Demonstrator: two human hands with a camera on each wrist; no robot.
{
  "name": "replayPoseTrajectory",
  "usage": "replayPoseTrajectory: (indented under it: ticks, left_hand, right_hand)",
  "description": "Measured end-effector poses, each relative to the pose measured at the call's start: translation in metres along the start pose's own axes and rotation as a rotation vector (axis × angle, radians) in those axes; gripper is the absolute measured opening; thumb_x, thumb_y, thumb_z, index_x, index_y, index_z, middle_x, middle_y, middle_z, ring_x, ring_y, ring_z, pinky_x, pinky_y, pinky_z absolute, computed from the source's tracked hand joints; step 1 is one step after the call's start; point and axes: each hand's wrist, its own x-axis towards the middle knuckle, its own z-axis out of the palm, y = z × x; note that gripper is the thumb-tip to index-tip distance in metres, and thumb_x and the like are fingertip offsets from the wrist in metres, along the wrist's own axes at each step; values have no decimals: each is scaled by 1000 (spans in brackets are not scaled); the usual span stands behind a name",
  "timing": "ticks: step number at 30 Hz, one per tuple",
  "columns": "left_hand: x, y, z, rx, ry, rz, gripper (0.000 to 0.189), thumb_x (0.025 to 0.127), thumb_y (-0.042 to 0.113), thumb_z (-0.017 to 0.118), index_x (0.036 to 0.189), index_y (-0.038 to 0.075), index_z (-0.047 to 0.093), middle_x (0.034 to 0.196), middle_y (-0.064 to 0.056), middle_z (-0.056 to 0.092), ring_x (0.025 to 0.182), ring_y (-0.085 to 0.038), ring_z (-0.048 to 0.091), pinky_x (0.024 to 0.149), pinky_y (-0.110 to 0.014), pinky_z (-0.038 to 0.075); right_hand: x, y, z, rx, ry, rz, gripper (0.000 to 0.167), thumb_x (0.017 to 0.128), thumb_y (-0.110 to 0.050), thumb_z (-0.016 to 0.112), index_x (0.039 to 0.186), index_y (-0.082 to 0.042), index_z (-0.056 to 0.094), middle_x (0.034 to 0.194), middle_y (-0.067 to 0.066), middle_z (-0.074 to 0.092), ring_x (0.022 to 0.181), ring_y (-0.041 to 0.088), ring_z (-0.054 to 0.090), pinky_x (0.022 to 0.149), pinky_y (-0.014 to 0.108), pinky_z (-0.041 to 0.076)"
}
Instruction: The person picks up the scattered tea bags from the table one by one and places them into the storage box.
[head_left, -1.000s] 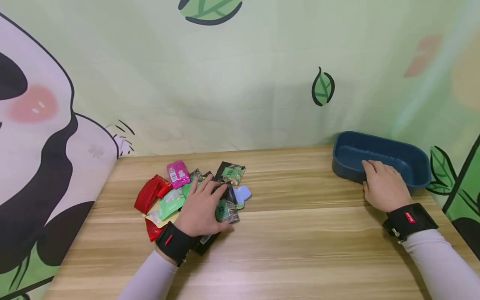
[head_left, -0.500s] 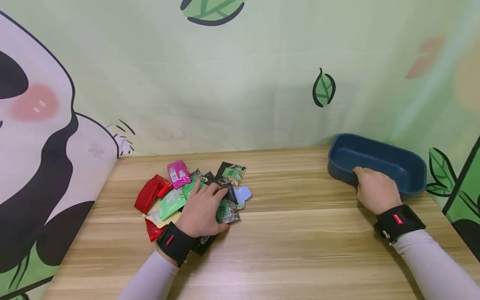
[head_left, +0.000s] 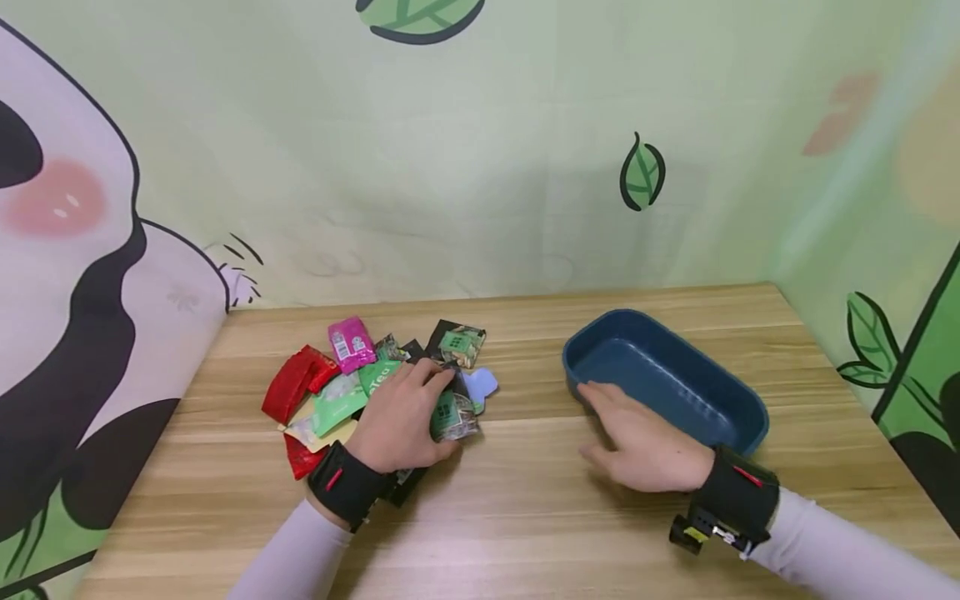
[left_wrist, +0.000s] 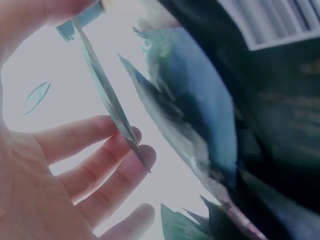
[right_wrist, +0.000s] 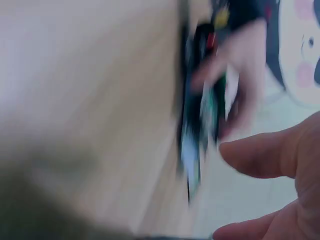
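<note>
My left hand [head_left: 397, 425] lies over a heap of small packets and pinches a green-and-black sachet [head_left: 453, 417]. In the left wrist view this thin sachet [left_wrist: 107, 90] stands edgewise between thumb and fingertips, while a black packet [left_wrist: 280, 100] with a barcode looms close by. My right hand [head_left: 652, 446] reaches to the near left rim of a dark blue oblong box [head_left: 645, 358], its fingers loosely extended. The box stands at an angle, with nothing visible inside. From the right wrist, blurred, the right thumb [right_wrist: 270, 155] shows apart from a finger below.
Around the left hand lie red packets [head_left: 288, 392], a pink packet [head_left: 351, 343], a green sachet [head_left: 339, 408] and a black-and-green sachet [head_left: 463, 346]. A pale blue piece [head_left: 482, 383] pokes out at the heap's right. The wooden table [head_left: 525, 517] meets a printed green cloth [head_left: 480, 183] behind.
The blue box has slid left and toward the person, turning askew, with the right hand moving along. The right hand's grip on its rim has loosened. The left hand stays nearly still.
</note>
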Motion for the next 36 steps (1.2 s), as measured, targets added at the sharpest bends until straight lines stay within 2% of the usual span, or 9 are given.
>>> replayPoseTrajectory:
  ticks: [5, 9, 12, 15, 17, 20, 24, 29, 36]
  left_hand:
    - [-1, 1, -8, -28, 14, -5, 93, 65, 52, 89, 142, 7, 61, 130, -9, 60, 115, -27, 61, 95, -45, 58]
    - [-1, 2, -14, -60, 14, -20, 94, 64, 49, 91, 143, 7, 61, 131, -8, 60, 116, -27, 60, 95, -45, 58]
    - [-1, 2, -18, -74, 27, -20, 94, 64, 47, 92, 143, 7, 61, 131, -9, 60, 117, -27, 59, 96, -46, 58]
    - [-2, 3, -22, -82, 48, -14, 94, 64, 46, 92, 143, 6, 61, 132, -9, 59, 118, -27, 59, 96, -45, 58]
    - [-3, 4, -25, -91, 60, -10, 93, 65, 45, 91, 143, 6, 60, 132, -8, 59, 118, -26, 59, 96, -44, 58]
    - [-3, 5, -29, -106, 68, -9, 92, 66, 46, 91, 143, 8, 60, 132, -7, 58, 117, -25, 59, 97, -43, 58]
    - [-3, 10, -34, -127, 82, 3, 91, 66, 47, 90, 144, 10, 60, 132, -4, 59, 114, -23, 59, 95, -42, 58]
    - [1, 20, -36, -163, 111, 73, 89, 68, 48, 89, 143, 9, 61, 134, -3, 60, 114, -20, 60, 93, -38, 58]
    - [14, 37, -39, -164, 128, 150, 91, 68, 53, 88, 143, 10, 61, 132, -3, 60, 112, -19, 60, 93, -36, 58]
  right_hand:
    - [4, -39, 7, 203, -191, -38, 77, 103, -38, 60, 161, 1, 27, 170, 25, 20, 157, 43, 23, 123, 62, 28]
    - [7, -47, 0, 200, -131, -108, 66, 103, -37, 62, 157, -5, 41, 163, 15, 39, 151, 33, 39, 118, 56, 38]
    - [11, -29, -14, 108, 46, -112, 55, 100, -31, 67, 147, -6, 53, 147, 11, 56, 137, 31, 55, 110, 53, 48]
    - [13, 5, -31, 51, 174, -15, 52, 99, -28, 69, 141, -1, 56, 137, 18, 61, 124, 37, 62, 100, 54, 52]
    - [12, 30, -40, 46, 158, 68, 55, 100, -29, 67, 141, 5, 54, 130, 23, 64, 114, 37, 66, 92, 52, 55]
    - [7, 58, -43, 148, 17, 181, 63, 103, -33, 63, 145, 12, 47, 114, 23, 67, 86, 30, 69, 74, 44, 59]
    - [-3, 72, -30, 260, -115, 251, 65, 104, -34, 61, 147, 12, 45, 96, 11, 65, 59, 18, 59, 52, 35, 54]
    - [-15, 66, -4, 257, -87, 189, 64, 102, -27, 63, 148, 12, 44, 100, 7, 69, 71, 11, 62, 59, 27, 51]
    - [-24, 50, 32, 553, -132, 269, 79, 105, -25, 58, 162, 4, 13, 75, 9, 72, 41, 23, 59, 40, 40, 51]
